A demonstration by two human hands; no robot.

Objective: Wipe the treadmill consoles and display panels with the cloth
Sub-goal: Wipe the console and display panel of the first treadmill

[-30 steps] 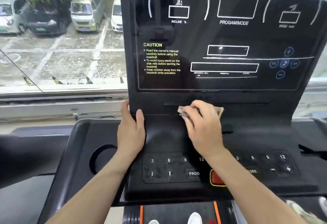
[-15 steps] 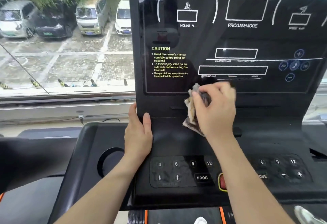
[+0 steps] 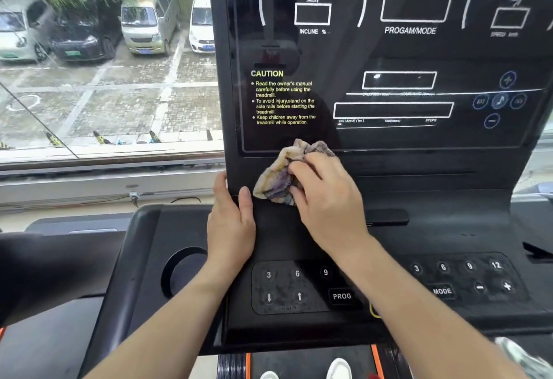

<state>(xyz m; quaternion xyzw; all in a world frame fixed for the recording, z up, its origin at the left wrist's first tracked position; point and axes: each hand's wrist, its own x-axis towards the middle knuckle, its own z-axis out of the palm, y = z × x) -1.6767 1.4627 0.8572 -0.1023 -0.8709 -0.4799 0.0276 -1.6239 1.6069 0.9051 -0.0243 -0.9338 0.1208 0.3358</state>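
A black treadmill display panel (image 3: 389, 58) stands upright with white outlines and a yellow CAUTION label. Below it the console (image 3: 299, 289) carries numbered buttons, PROG and MODE keys. My right hand (image 3: 326, 199) grips a crumpled, beige and purple cloth (image 3: 281, 175) and presses it against the panel's lower left border. My left hand (image 3: 230, 226) rests flat at the panel's lower left corner, thumb behind the left edge, fingers straight.
A round cup holder (image 3: 182, 271) sits in the console's left wing. A window (image 3: 104, 58) to the left looks onto parked cars. The orange-edged belt (image 3: 299, 360) and white shoe tips show at the bottom. A second cloth-like thing (image 3: 520, 357) lies bottom right.
My right hand lifted the cloth from the ledge below the panel up to its lower border, then slid it left. The left hand stayed at the corner.
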